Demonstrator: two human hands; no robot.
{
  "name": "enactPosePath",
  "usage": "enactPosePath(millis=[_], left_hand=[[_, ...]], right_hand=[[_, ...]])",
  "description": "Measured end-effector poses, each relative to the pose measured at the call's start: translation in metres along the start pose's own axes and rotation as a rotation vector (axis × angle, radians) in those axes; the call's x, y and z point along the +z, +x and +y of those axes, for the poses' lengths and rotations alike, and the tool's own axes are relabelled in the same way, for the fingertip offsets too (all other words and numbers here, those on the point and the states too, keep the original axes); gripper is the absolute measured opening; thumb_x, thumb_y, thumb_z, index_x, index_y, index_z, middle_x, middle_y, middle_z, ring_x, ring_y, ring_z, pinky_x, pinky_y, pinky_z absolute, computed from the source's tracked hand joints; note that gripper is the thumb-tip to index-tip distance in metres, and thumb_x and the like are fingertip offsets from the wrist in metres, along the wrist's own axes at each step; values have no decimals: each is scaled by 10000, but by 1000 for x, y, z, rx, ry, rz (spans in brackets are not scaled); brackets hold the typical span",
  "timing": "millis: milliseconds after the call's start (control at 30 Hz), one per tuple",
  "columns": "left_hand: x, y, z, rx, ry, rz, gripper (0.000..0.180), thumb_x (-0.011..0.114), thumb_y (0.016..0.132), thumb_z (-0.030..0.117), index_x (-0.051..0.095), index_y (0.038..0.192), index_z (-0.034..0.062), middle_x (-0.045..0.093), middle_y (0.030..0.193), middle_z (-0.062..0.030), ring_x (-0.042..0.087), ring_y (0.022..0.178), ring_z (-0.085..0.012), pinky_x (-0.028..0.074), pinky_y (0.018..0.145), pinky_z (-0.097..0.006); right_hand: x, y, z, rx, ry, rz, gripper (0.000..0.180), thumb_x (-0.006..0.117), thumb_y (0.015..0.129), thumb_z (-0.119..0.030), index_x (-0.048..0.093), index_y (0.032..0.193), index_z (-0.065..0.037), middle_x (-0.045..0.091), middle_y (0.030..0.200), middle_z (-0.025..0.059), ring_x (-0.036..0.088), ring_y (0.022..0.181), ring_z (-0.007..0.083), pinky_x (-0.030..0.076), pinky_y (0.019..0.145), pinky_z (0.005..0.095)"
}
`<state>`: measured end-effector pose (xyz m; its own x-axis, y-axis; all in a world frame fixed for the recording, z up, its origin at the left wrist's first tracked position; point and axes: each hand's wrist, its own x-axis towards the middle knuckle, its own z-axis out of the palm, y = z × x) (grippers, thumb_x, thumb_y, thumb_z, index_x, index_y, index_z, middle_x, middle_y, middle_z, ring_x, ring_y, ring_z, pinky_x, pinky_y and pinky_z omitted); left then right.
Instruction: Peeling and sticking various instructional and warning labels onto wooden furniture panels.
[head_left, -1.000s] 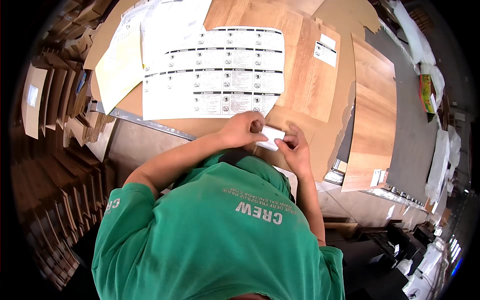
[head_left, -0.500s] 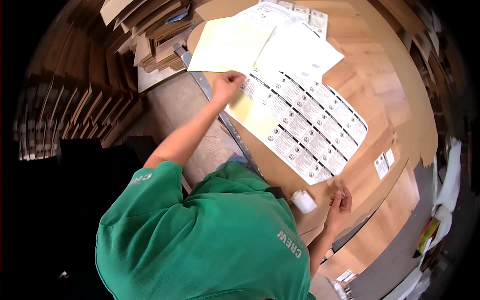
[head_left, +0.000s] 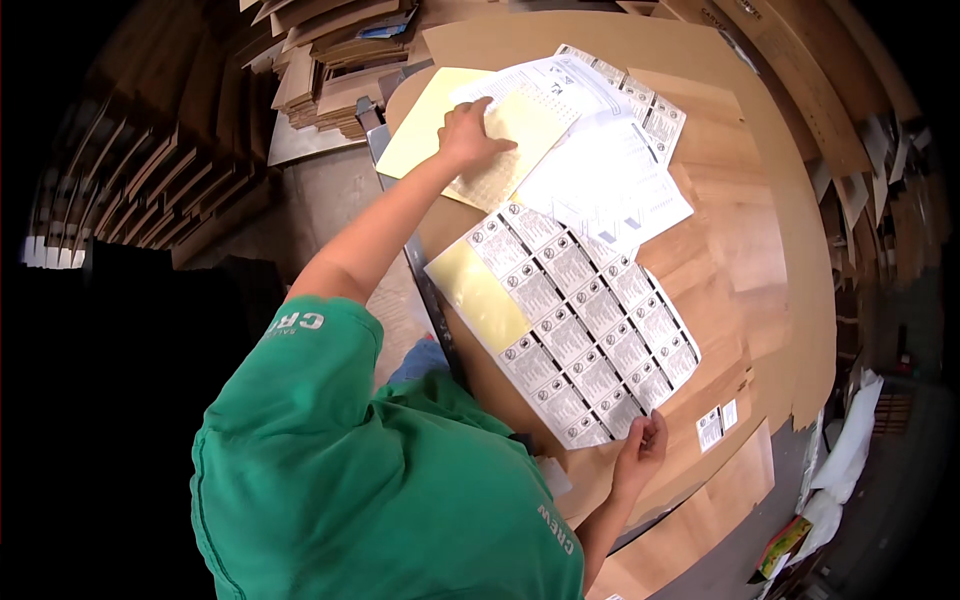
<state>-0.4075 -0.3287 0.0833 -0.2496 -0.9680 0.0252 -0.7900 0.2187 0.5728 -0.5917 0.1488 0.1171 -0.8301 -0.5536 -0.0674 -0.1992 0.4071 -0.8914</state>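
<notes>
Head view, right hand (head_left: 641, 448) pinching label sheet (head_left: 575, 320)

Label sheet (head_left: 580, 325) flat on table (head_left: 745, 230). Beyond the label sheet, overlapping papers (head_left: 600, 170), left hand (head_left: 465, 130) pressed on them. At the label sheet's near corner, right hand (head_left: 640, 450) touching its edge. Just right of that corner, two loose labels (head_left: 718, 423). Far left of the label sheet, off the table, cardboard stacks (head_left: 330, 60)

Green short-sleeved T-shirt with pale lettering on sleeve and hem, bare forearms
</notes>
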Motion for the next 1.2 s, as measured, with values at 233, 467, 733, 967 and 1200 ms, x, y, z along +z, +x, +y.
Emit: enactPosePath(millis=[233,467,733,967,1200], left_hand=[[18,47,23,-58,4,-23,1018,832,557,449,338,1385,123,431,1277,-229,468,1165,-334,427,957,-387],[-2,58,38,83,-400,-128,811,793,629,162,425,1351,183,543,1234,-118,557,1064,-223,464,902,-312],[-111,-96,174,657,-764,-370,562,717,731,58,549,1260,144,543,1262,-62,512,1131,-167,397,976,-295],[-88,-215,219,617,-976,-773,634,775,660,8,531,1245,33,550,1241,-76,492,1153,-158,376,1000,-294],[-86,-250,251,686,-870,-969,533,782,670,46,591,1168,31,625,1121,-76,587,1002,-146,466,877,-278]], right_hand=[[-6,2,29,136,28,41,301,584,878,-57,520,1154,42,590,875,39,540,757,97,437,648,217],[13,19,-8,73,52,-25,310,576,886,-31,509,1178,49,583,908,54,545,817,110,450,743,230],[16,35,-113,-197,383,-147,559,637,810,33,409,1318,-19,550,1172,122,566,990,178,484,811,284],[-34,21,-156,-479,633,-25,545,674,751,86,466,1250,18,576,1122,118,575,959,160,478,740,248],[-73,-14,-129,-259,557,-42,260,667,800,34,610,1054,32,641,889,73,595,778,85,484,649,200]])
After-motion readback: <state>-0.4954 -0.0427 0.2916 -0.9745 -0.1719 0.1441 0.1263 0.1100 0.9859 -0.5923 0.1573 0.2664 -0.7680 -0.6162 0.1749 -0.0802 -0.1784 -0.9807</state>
